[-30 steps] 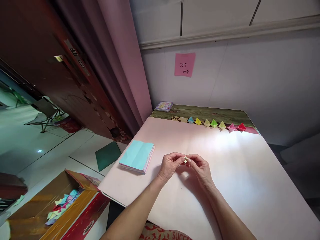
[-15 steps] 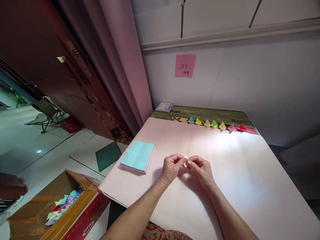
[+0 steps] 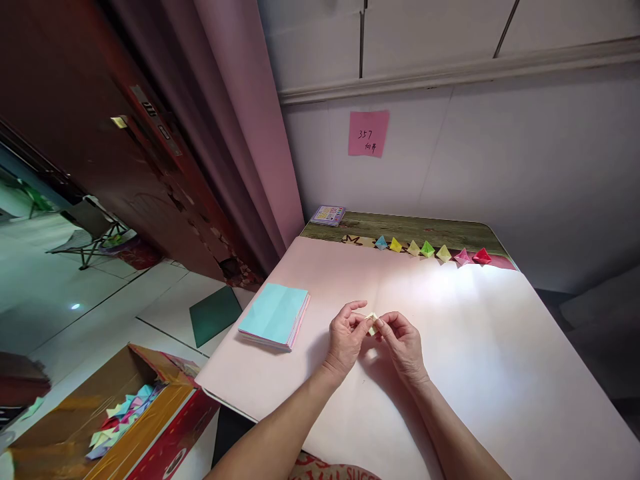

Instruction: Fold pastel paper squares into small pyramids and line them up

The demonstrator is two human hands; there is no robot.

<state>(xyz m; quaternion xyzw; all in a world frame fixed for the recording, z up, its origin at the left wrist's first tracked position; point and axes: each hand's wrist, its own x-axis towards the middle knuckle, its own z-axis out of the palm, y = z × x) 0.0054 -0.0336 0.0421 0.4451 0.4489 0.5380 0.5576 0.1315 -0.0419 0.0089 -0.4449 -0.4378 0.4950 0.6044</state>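
Head view: L hand pinches one side of a small pale-yellow folded paper btwn thumb & fingers, one finger raised; R hand pinches the other side, thumb nearest person. Paper's held btwn both hands, over table. Paper stack, lt blue on top, lies L of hands. Folded shapes, 7 in various colors, line far side. Cardboard box w/ more folded pcs, lower L.
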